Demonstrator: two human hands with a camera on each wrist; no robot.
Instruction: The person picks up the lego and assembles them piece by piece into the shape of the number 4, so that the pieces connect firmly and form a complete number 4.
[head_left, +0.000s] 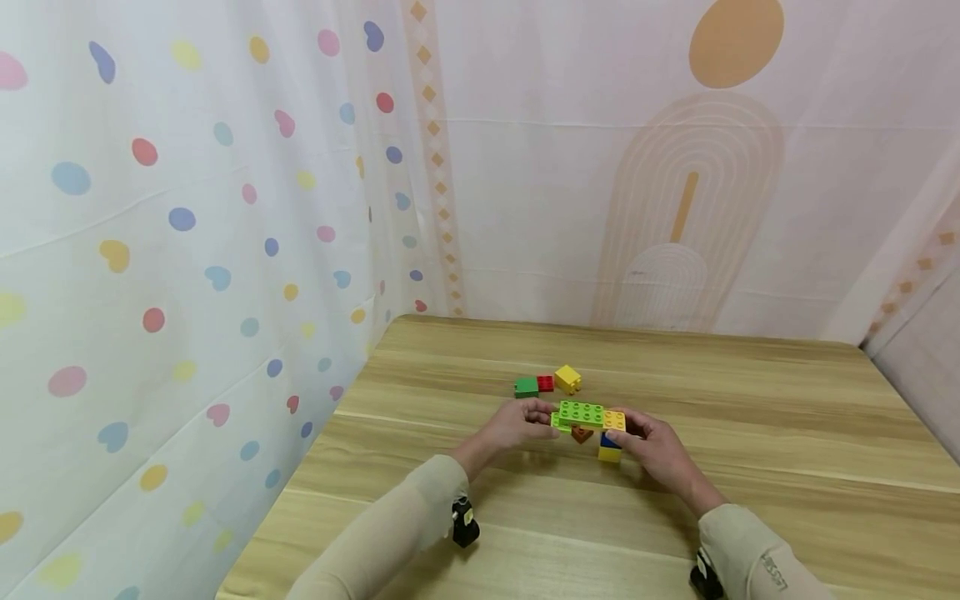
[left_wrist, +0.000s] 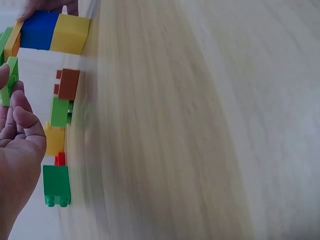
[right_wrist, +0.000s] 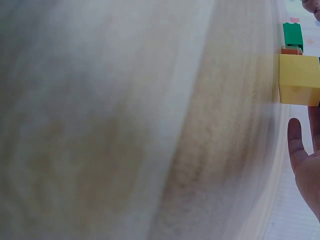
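My left hand (head_left: 519, 421) pinches a thin lime green brick (left_wrist: 13, 80) between thumb and fingers. It is close under the left end of a longer lime green brick (head_left: 581, 413). That longer brick reaches rightward to an orange-yellow brick (head_left: 615, 420), which my right hand (head_left: 660, 450) holds from the right with thumb and fingers. Below the orange-yellow one are a blue brick (left_wrist: 39, 30) and a yellow brick (left_wrist: 70, 33), stacked as a column. Whether the thin brick touches the longer one cannot be told.
Behind the hands on the wooden table (head_left: 450, 358) lie a dark green brick (head_left: 527, 387), a red brick (head_left: 545, 382) and a yellow brick (head_left: 567, 378). A brown brick (left_wrist: 69, 85) and another lime green brick (left_wrist: 60, 111) are nearer. Patterned curtains (head_left: 525, 208) stand beyond the table.
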